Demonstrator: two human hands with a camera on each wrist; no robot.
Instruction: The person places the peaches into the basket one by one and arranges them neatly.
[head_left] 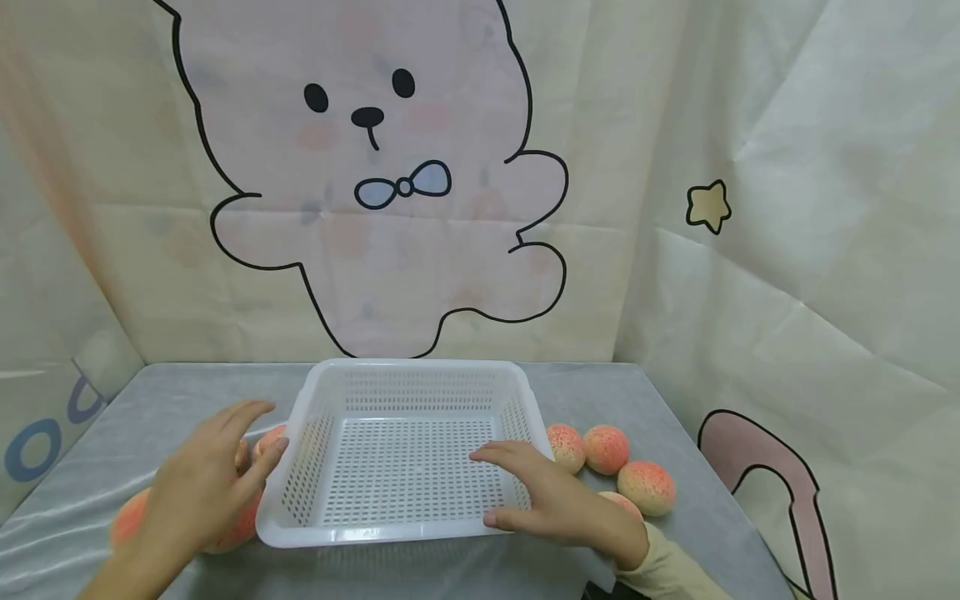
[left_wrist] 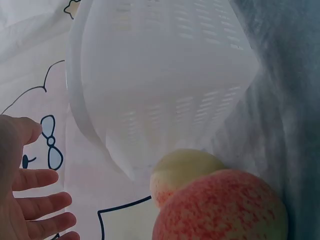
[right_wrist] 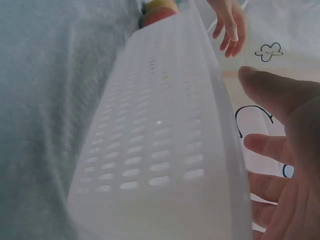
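A white perforated plastic basket (head_left: 405,533) stands on the table with nothing inside. My left hand (head_left: 206,475) is just left of it, fingers spread and holding nothing, and partly covers several peaches (head_left: 238,527). In the left wrist view, a red-speckled peach (left_wrist: 225,210) and a paler one lie beside the basket wall (left_wrist: 160,65). Over the basket's right side is my right hand (head_left: 551,500), its thumb and fingers apart near the rim. The right wrist view shows that hand (right_wrist: 300,165) with loosely extended fingers beside the basket's rim (right_wrist: 227,130).
To the right of the basket lie several more peaches (head_left: 606,450), one partly behind my right hand. A grey cloth (head_left: 585,392) covers the table. Pale curtains with a cartoon bear (head_left: 367,233) hang behind and at both sides.
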